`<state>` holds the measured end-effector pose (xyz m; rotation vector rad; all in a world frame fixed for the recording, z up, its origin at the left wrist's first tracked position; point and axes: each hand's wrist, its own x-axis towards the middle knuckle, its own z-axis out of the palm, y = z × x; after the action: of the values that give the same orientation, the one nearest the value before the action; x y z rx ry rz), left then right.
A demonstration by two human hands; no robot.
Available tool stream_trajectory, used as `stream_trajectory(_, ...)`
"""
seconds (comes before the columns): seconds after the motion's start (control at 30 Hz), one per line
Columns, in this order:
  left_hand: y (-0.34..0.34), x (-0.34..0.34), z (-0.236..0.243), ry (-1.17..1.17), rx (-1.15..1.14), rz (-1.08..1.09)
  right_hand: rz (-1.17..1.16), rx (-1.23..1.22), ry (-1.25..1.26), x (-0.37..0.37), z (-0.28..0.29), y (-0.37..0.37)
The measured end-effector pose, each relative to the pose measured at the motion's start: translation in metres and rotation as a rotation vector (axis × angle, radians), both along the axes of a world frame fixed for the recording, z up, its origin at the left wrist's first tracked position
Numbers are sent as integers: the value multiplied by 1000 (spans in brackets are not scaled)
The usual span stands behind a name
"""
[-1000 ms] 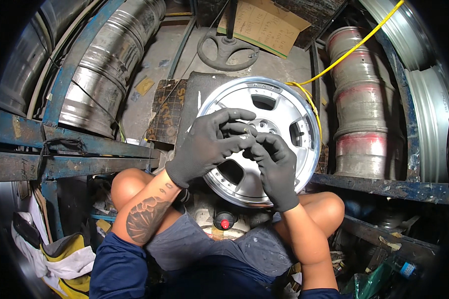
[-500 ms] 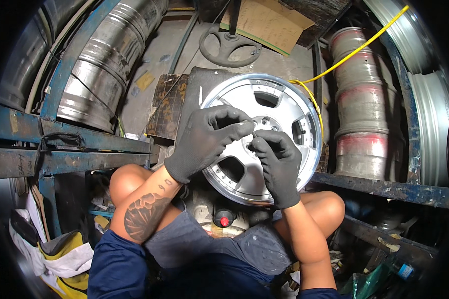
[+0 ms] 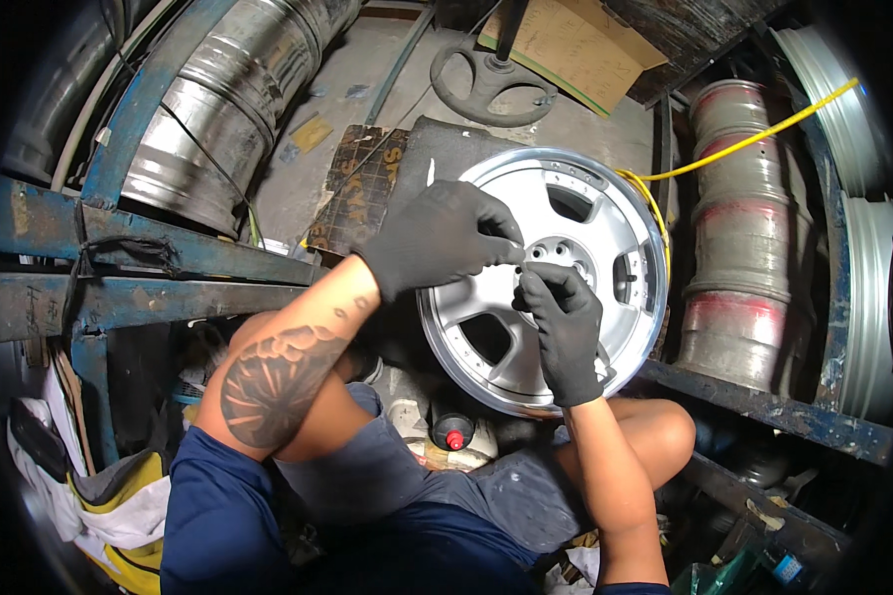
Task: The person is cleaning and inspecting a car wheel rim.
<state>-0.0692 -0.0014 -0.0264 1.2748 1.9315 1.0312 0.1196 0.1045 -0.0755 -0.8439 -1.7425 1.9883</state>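
A silver alloy wheel rim (image 3: pixel 615 213) with a polished lip lies face up in front of me. Over its hub, my left hand (image 3: pixel 446 240), in a dark grey glove, pinches with thumb and forefinger. My right hand (image 3: pixel 564 332), gloved alike, pinches just beside and below those fingertips. The two sets of fingertips nearly meet. Whatever sits between them is too small to make out. Dark window openings and small bolt holes show in the rim around my hands.
Stacked bare rims (image 3: pixel 729 228) stand on the right, others (image 3: pixel 208 124) on the left behind a blue metal frame (image 3: pixel 149 297). A yellow hose (image 3: pixel 754 139) passes behind the wheel. A steering wheel (image 3: pixel 494 87) and cardboard (image 3: pixel 566 55) lie at the back. A red-tipped black bottle (image 3: pixel 454 436) stands between my legs.
The whole view has shifted, so the rim and surroundings sit further right. My left forearm has swung flatter across. Both hands keep their pinch above the hub.
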Motion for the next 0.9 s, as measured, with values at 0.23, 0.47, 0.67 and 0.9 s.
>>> stream_trajectory(0.23,2,30,-38,280,-58,175,24,48,-57,-2,-16,6)
stream_trajectory(0.47,-13,-16,-17,36,-109,-160,197,152,-99,-2,-17,1)
stream_trajectory(0.67,-15,-36,-41,-87,-225,-282,222,203,-143,2,-25,-7)
stream_trajectory(0.9,-33,-53,-38,357,-291,5,518,1028,-174,-4,-34,-23)
